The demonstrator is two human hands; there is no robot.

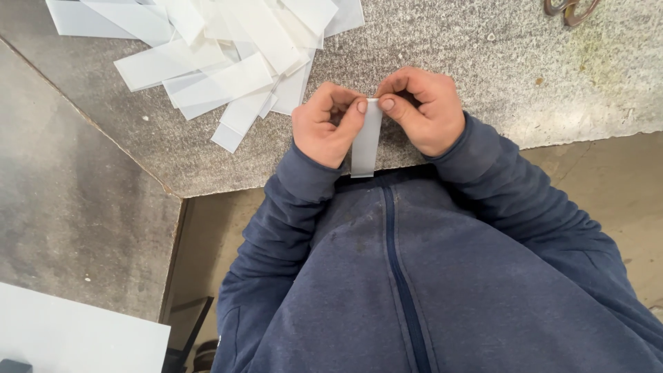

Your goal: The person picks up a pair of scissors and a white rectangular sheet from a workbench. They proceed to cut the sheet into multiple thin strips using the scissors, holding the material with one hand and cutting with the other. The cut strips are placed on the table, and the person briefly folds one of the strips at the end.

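A narrow white translucent strip hangs down between my two hands over the front edge of a grey stone worktop. My left hand pinches its top end with the thumb on the left side. My right hand pinches the same top end from the right, fingers curled. Both thumbs meet at the strip's upper edge. My dark blue zipped sweatshirt fills the lower part of the view.
A loose pile of several similar white strips lies on the worktop at the upper left. Scissor handles show at the top right edge. A second grey slab and a white sheet lie at the left.
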